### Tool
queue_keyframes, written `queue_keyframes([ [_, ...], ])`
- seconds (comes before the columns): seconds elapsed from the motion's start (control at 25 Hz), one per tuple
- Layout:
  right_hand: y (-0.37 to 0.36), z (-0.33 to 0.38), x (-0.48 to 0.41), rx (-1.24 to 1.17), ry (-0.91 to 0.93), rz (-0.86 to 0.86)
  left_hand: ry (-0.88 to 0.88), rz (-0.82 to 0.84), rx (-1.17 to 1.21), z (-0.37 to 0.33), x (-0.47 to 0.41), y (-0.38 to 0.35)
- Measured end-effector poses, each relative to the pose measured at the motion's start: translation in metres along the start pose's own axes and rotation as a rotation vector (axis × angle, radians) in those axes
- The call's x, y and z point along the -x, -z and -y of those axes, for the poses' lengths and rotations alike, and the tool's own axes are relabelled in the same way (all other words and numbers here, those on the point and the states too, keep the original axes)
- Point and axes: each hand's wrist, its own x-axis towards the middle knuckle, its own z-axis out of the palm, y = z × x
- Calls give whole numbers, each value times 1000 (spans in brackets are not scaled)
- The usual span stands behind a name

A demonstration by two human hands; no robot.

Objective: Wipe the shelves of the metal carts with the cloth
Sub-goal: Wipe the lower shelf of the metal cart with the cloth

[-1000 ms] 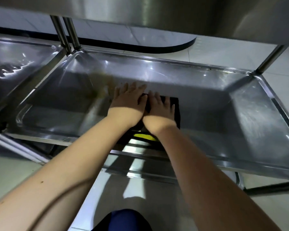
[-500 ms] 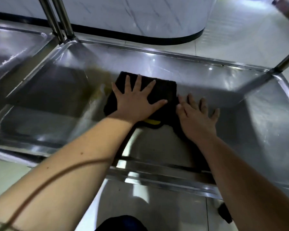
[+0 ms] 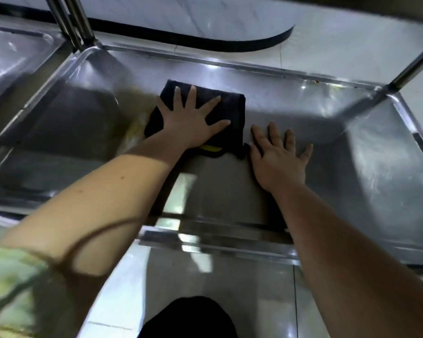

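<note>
Plainly, in the head view the wiping of one shelf [image 3: 376,167] is under way. The dark cloth [image 3: 232,106] lies flat on the steel near the middle of this shelf, closer to the far rim than the near one. The left hand [image 3: 193,123] presses it down with the palm, fingers straight and spread, clutching nothing. The right hand [image 3: 279,159] lies just as flat and unclenched on bare metal just beside the cloth's right edge, its thumb at the cloth's near corner. The folded cloth looks close to square, so its long axis cannot be told for sure. Its far edge runs slightly askew to the far rim, and its yellow tag [image 3: 211,148] faces the person. By my reckoning much of the shelf awaits the cloth on both sides, so the next move calls for firm palm pressure and a sideways sweep into the corners. The neighbouring shelf [image 3: 15,52] at left comes after.
</note>
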Motion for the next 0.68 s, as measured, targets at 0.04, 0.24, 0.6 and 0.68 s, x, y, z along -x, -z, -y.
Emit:
queue_keyframes([
  [0.04, 1, 0, -1, -7, -2, 3, -32, 3, -4, 2, 22, -3],
  [0.24, 3, 1, 2, -34, 7, -4, -33, 56, -29, -3, 142, -18],
  [0.6, 15, -15, 38, -24, 149, 152, -1, 88, 12, -7, 162, -17],
  [0.68, 13, -31, 73, -19, 181, 154, 2, 87, 22, -7, 163, -16],
])
